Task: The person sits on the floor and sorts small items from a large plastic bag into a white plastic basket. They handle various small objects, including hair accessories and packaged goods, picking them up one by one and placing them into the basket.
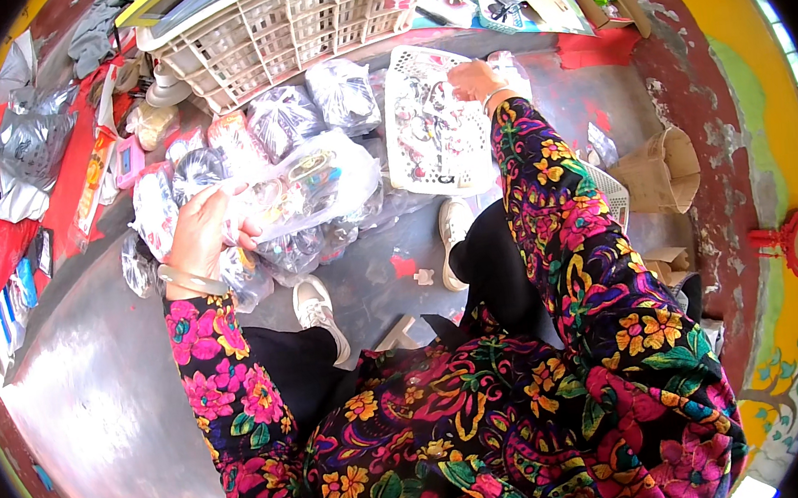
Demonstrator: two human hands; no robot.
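Over stuffed bags (283, 123), a clear bag (343, 189), seemingly part-filled, is pinched by the left hand (203, 234); at the white basket (392, 120), the right hand's (477, 81) grip can't be told. Small items (429, 123) there are left unbagged.

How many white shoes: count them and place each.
2. In the picture, one white shoe is below the clear bag in the left hand; the other shoe below the white basket beside the right hand. Others may be hidden.
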